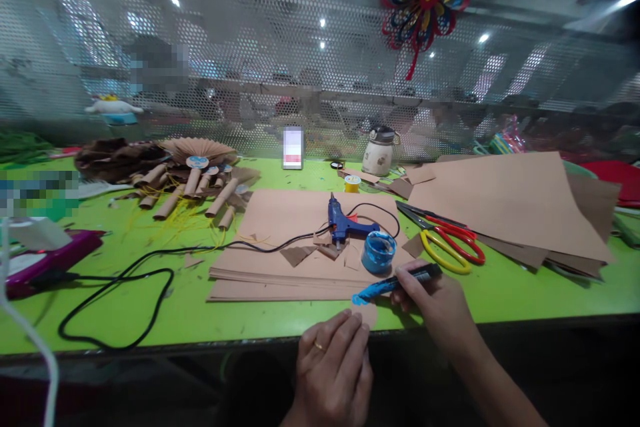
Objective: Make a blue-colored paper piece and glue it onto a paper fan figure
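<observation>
My right hand (430, 297) grips a black marker-like stick (383, 287), its lower half smeared with blue paint. Its tip touches a small round piece of brown paper (369, 312), which has blue paint along its upper edge. With bent fingers, my left hand (337, 357) holds that paper piece down at the table's front edge; a ring is on one finger. Just above the stick stands an open jar of blue paint (379, 253). Behind it, a blue glue gun (345, 223) lies on stacked brown paper (270, 267) among scraps.
Scissors with red and yellow handles (453, 247) lie right of the jar, beside large brown sheets (505, 207). Paper tubes and a folded fan (197, 153) are piled at left. A black cord (165, 253) runs to a purple power strip (55, 260). A phone (293, 147) stands behind.
</observation>
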A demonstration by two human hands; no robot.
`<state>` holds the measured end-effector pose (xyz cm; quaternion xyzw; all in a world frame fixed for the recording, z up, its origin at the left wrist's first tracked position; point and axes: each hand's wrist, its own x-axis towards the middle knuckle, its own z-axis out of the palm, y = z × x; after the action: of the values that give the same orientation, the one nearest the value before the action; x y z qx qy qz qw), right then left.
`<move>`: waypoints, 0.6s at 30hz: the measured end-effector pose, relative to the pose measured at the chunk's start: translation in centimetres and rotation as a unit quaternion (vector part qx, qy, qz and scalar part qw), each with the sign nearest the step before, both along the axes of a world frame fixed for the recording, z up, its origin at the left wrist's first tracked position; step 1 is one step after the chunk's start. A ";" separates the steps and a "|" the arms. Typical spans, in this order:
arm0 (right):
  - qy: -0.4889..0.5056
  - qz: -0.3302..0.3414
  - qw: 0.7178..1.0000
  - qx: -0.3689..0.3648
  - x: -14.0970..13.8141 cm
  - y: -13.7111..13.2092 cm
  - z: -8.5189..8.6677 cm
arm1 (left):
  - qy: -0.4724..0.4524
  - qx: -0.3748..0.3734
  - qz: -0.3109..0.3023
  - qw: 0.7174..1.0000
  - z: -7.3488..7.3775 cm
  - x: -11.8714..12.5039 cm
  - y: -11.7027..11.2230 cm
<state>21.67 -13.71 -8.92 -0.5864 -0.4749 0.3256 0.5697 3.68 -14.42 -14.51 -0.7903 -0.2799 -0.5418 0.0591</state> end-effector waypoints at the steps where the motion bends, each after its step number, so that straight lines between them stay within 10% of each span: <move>1: 0.000 -0.010 1.000 -0.001 0.0 0.0 0.1 | -0.001 0.000 -0.001 1.000 0.0 0.0 0.0; 18: -0.022 0.046 0.999 -0.018 0.2 -0.2 0.1 | 0.010 0.002 0.010 1.000 -0.2 0.0 0.0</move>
<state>21.83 -13.86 -8.82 -0.5814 -0.5077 0.3472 0.5326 3.68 -14.39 -14.69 -0.7926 -0.2862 -0.5340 0.0688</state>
